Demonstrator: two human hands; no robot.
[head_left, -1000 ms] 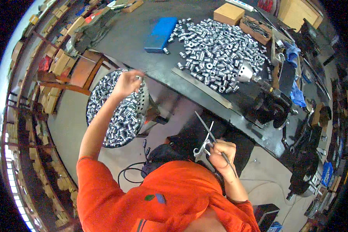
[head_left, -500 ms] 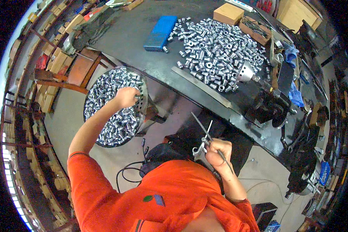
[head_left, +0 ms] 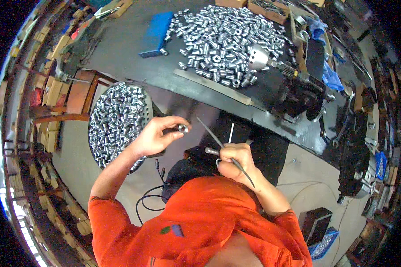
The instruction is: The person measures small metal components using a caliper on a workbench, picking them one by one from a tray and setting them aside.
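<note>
My left hand [head_left: 156, 136] is between the round perforated tray [head_left: 148, 103] and my right hand. Its thumb and fingers grip a small shiny metal sleeve [head_left: 183, 128], with the bore facing right. My right hand [head_left: 237, 161], close to my body, is closed round a long thin grey file [head_left: 210, 132] that slants from upper left to lower right. A pale straight rod [head_left: 231, 133] stands up from the same fist, and a short silvery metal piece [head_left: 211, 151] juts out on its left. How these pieces sit within the fist is hidden.
Many metal sleeves [head_left: 113, 120] fill the tray, beside a wooden chair [head_left: 79, 95]. The dark workbench [head_left: 120, 49] ahead bears a large heap of sleeves [head_left: 218, 40], a blue box [head_left: 157, 35], a flat metal bar [head_left: 211, 86] and a black machine [head_left: 300, 95]. Cables [head_left: 149, 196] hang below left.
My left hand has come out of the tray toward the right and now holds a metal sleeve. My right hand keeps the file and has shifted slightly left and up. The view has shifted too.
</note>
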